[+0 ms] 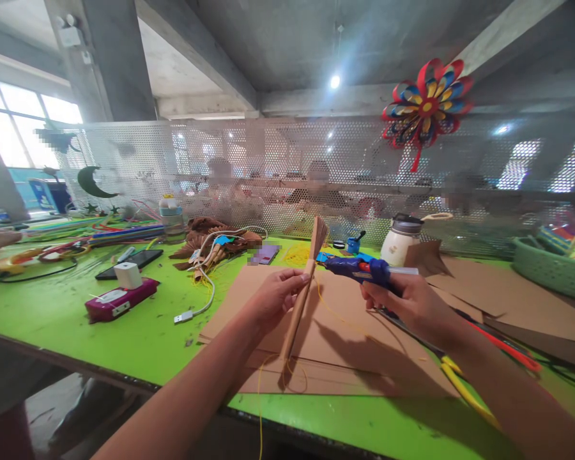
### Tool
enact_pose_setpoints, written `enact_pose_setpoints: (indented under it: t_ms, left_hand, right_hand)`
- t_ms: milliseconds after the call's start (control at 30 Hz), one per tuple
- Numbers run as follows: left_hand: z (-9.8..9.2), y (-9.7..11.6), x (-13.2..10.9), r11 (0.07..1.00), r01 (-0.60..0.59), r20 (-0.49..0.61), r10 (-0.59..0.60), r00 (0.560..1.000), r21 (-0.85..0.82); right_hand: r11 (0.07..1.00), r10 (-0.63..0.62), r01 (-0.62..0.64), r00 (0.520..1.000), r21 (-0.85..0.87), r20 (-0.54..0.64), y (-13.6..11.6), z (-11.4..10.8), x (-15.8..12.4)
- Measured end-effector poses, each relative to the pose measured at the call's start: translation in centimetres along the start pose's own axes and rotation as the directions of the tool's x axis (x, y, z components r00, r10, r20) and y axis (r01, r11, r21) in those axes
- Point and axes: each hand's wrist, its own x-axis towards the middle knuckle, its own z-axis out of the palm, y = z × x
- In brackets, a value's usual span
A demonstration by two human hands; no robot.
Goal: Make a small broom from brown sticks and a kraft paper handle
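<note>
My left hand (283, 295) pinches a folded strip of brown paper (297, 319), pleated like a closed fan and standing at a tilt, its upper end slightly spread. Yellow string (320, 291) hangs from the strip, and more of it trails over the table's front edge. In my right hand (407, 300) is a blue hot glue gun (359, 269), its nozzle pointing left at the strip near my left fingertips. Whether the nozzle touches the paper I cannot tell. Under both hands lie stacked sheets of brown paper (359, 348).
A magenta power strip (122, 300) with a white plug stands on the left, near a white USB cable (206, 300). Crumpled brown paper pieces (220, 246) lie behind. To the right are a jar (400, 239), orange-handled scissors (508, 348) and a green basket (551, 268). Perforated metal panels rise behind.
</note>
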Motion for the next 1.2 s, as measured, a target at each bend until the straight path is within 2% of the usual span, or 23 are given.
enact_pose_setpoints:
  t_ms: [333,600,967,1100,1200]
  left_hand:
    - [0.07,0.02,-0.06,1.0,-0.005,0.035,0.005,0.999,-0.006]
    - [0.09,-0.02,-0.06,1.0,-0.001,0.017,0.001,1.0,-0.009]
    - [-0.01,-0.13,0.04,1.0,-0.031,0.006,0.031,1.0,-0.002]
    - [-0.15,-0.15,0.04,0.999,-0.014,0.031,0.015,0.999,-0.035]
    - [-0.33,-0.23,0.17,0.999,-0.013,0.041,0.015,0.999,-0.043]
  right_hand:
    - [1.0,0.008,-0.008,0.999,0.006,0.035,-0.06,0.06,-0.06]
    - [1.0,0.019,-0.02,0.997,0.004,0.07,-0.06,-0.02,-0.16]
    - [0.999,0.025,-0.027,0.999,0.029,0.047,0.04,0.12,0.02]
    - [0.998,0.019,-0.024,0.996,0.052,0.088,-0.35,0.01,-0.21]
    - [1.0,0.011,-0.011,0.993,-0.002,0.12,-0.43,-0.12,-0.32]
